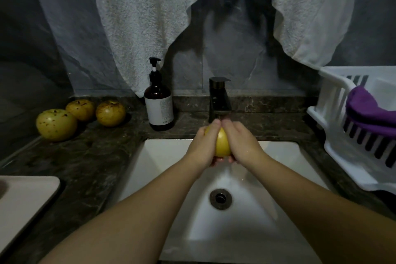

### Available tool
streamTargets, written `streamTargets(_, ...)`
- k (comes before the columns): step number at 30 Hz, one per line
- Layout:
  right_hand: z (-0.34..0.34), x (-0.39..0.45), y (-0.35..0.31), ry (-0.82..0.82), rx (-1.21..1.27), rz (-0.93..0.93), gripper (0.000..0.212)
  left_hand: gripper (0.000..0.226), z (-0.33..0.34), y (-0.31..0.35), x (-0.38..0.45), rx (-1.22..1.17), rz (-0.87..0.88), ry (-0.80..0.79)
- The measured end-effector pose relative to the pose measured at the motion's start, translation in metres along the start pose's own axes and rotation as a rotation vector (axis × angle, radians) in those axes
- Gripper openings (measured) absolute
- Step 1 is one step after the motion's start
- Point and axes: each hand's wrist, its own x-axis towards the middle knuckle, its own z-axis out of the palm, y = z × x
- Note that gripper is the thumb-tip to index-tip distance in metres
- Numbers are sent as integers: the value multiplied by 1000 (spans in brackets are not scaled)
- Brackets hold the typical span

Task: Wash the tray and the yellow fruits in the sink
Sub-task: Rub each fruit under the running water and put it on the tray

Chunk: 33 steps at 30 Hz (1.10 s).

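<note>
I see a yellow fruit [222, 144] held over the white sink [162, 156], just under the dark faucet [219, 98] — my left hand [202, 146] and right hand [242, 142] both curl around it from either side, fingertips meeting on top. Three more spotted yellow fruits [80, 117] sit on the dark counter [90, 156] to the left, near a brown pump bottle [159, 100]. The tray [25, 199] lies at the lower left edge. On the right, a white rack [342, 133] holds a purple cloth [368, 113].

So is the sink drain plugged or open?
Open, it seems: the drain shows a dark hole, and the white sink basin holds no pooled water.
</note>
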Motion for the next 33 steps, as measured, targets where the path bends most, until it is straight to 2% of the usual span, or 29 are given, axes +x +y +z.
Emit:
streamTargets(2,0,1,4,50,-21,-90,61,61,-2,2,0,-25,-37,-24)
streamTargets(4,-1,0,-1,-58,110,71,55,56,-3,-2,5,108,101,42)
streamTargets(5,-2,1,-2,-77,164,160,56,55,-3,-3,5,134,131,65)
streamTargets(6,-2,2,-2,-57,155,154,57,56,-3,-2,3,109,94,46)
streamTargets(8,-1,0,-3,45,3,-44,57,62,-3,1,0,-21,-54,-23)
streamTargets(9,-1,0,1,71,-12,-78,56,61,-3,1,0,-34,-63,-18)
streamTargets(12,-1,-2,-1,-88,169,155,59,46,-4,-2,2,102,111,61)
streamTargets(13,-1,-1,0,-76,205,191,59,47,-3,-2,1,93,101,38)
streamTargets(16,0,-2,1,45,109,-26,60,58,-3,0,-1,-24,-16,-38)
streamTargets(19,-1,-2,-1,-62,193,140,55,70,-1,-2,3,99,130,50)
streamTargets(20,-1,-2,-2,-52,209,168,54,73,0,-2,2,108,133,50)
streamTargets(23,1,-4,-3,54,82,-29,49,73,-1,1,0,4,8,-3)
streamTargets(27,0,-5,-6,-58,145,156,54,67,-1,-2,4,111,124,54)
streamTargets(30,0,-7,-6,41,22,-48,51,61,-3,3,1,15,22,-7)
streamTargets(33,-1,-7,-5,-77,89,115,60,60,-3,-1,3,122,140,55)
